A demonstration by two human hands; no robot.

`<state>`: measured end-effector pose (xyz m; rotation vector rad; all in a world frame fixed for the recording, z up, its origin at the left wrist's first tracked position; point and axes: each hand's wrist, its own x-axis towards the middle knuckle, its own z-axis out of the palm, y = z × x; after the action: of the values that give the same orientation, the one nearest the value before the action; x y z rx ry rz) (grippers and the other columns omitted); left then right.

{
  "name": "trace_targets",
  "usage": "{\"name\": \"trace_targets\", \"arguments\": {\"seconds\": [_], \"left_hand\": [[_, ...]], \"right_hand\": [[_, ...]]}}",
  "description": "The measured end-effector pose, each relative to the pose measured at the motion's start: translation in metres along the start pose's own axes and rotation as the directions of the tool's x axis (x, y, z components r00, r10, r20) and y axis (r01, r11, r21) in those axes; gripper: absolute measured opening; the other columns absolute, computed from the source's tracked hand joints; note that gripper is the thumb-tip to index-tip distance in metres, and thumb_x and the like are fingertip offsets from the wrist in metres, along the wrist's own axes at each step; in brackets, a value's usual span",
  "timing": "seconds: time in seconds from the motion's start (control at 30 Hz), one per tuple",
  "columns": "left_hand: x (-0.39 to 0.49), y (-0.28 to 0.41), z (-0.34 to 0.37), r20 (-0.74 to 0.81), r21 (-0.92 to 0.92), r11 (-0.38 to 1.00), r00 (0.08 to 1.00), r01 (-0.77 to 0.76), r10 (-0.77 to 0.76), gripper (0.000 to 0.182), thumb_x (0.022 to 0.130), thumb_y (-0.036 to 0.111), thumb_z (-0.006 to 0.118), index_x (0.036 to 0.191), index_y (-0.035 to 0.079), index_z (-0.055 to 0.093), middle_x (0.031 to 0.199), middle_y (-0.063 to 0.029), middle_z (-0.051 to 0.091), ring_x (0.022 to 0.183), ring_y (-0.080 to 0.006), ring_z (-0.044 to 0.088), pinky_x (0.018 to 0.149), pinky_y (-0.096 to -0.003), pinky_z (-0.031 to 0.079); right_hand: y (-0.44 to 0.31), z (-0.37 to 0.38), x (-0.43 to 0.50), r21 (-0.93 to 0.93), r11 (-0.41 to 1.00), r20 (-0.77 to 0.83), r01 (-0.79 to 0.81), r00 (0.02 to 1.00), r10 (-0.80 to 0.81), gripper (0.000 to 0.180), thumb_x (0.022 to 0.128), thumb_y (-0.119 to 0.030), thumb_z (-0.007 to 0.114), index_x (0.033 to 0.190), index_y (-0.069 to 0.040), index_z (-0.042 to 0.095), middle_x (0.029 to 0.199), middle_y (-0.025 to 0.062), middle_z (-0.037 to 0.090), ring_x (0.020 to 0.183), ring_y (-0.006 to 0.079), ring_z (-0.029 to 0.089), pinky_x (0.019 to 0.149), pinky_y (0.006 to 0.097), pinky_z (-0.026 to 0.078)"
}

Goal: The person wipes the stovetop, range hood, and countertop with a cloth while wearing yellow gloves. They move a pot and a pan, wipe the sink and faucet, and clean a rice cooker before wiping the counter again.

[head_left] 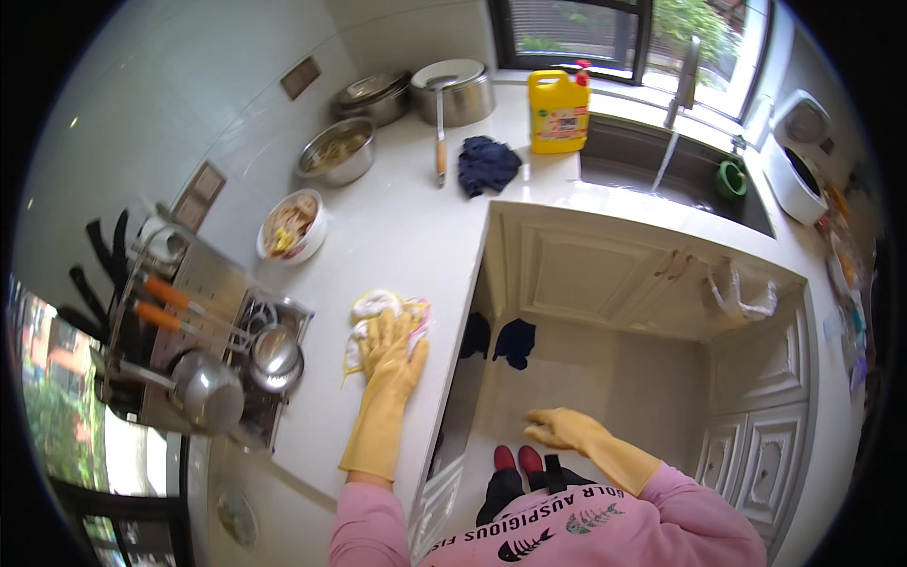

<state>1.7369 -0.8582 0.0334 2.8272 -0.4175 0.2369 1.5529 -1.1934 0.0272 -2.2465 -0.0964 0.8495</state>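
My left hand (390, 354), in a yellow rubber glove, presses a white cleaning cloth (375, 303) with yellow and pink edging flat onto the white countertop (319, 411). The fingers lie spread over the cloth, near the counter's edge. In the same kind of glove, my right hand (563, 429) hangs over the floor in front of my body, fingers loosely bent with nothing in them. Beyond the cloth stands a white bowl (315, 237) of food pieces. To the left of the cloth is a metal utensil rack (205, 269) with ladles and knives.
A steel basin (358, 159), pots (464, 99), a wooden-handled utensil (441, 152), a dark cloth (487, 166) and a yellow detergent jug (549, 138) stand or lie further back. Water runs from the faucet (684, 92) into the sink (616, 159). Cabinets (588, 273) surround the floor.
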Motion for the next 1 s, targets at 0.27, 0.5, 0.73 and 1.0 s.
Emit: {"name": "trace_targets", "arguments": {"seconds": [0.27, 0.5, 0.73, 1.0], "left_hand": [[0.051, 0.024, 0.002, -0.019, -0.21, 0.913, 0.936, -0.349, 0.353, 0.062, 0.1, 0.04, 0.066, 0.156, 0.014, 0.058, 0.166, -0.0218, 0.046, 0.156, -0.0456, 0.034, 0.129, -0.0608, 0.02], [0.106, 0.05, 0.022, -0.132, -0.21, 0.941, 0.961, -0.265, 0.241, 0.042, 0.095, 0.017, 0.075, 0.136, 0.008, 0.068, 0.135, -0.0181, 0.067, 0.13, -0.0411, 0.06, 0.114, -0.052, 0.044], [0.291, 0.252, 0.076, -0.209, -0.875, 0.361, 0.925, -0.322, 0.318, 0.038, 0.108, 0.012, 0.062, 0.146, 0.006, 0.061, 0.143, -0.0163, 0.065, 0.129, -0.031, 0.064, 0.113, -0.0402, 0.048], [0.291, 0.457, 0.149, 0.173, -0.106, 0.76, 0.741, -0.641, 0.649, 0.074, 0.108, 0.045, 0.048, 0.173, 0.017, 0.028, 0.172, -0.0164, 0.038, 0.154, -0.0473, 0.036, 0.129, -0.0621, 0.019]], "right_hand": [[0.086, -0.005, -0.042, -0.073, 0.98, -0.161, -0.187, 0.972, 0.174, 0.054, 0.104, -0.046, 0.057, 0.147, -0.014, 0.063, 0.135, 0.0217, 0.072, 0.127, 0.0432, 0.066, 0.108, 0.0528, 0.052], [0.172, -0.045, -0.096, 0.196, 0.789, -0.24, -0.582, 0.752, 0.614, 0.054, 0.102, -0.044, 0.058, 0.147, -0.014, 0.064, 0.139, 0.0192, 0.071, 0.132, 0.0395, 0.065, 0.112, 0.0492, 0.051], [0.245, -0.148, -0.1, 0.284, 0.875, -0.333, -0.393, 0.815, 0.474, 0.052, 0.103, -0.046, 0.059, 0.145, -0.015, 0.065, 0.136, 0.0195, 0.072, 0.128, 0.0398, 0.066, 0.108, 0.0502, 0.052], [0.345, -0.278, -0.217, 0.514, 0.79, -0.671, -0.334, 0.418, 0.613, 0.043, 0.1, -0.037, 0.068, 0.134, -0.012, 0.07, 0.128, 0.0206, 0.074, 0.12, 0.0413, 0.069, 0.101, 0.0475, 0.054]]}}
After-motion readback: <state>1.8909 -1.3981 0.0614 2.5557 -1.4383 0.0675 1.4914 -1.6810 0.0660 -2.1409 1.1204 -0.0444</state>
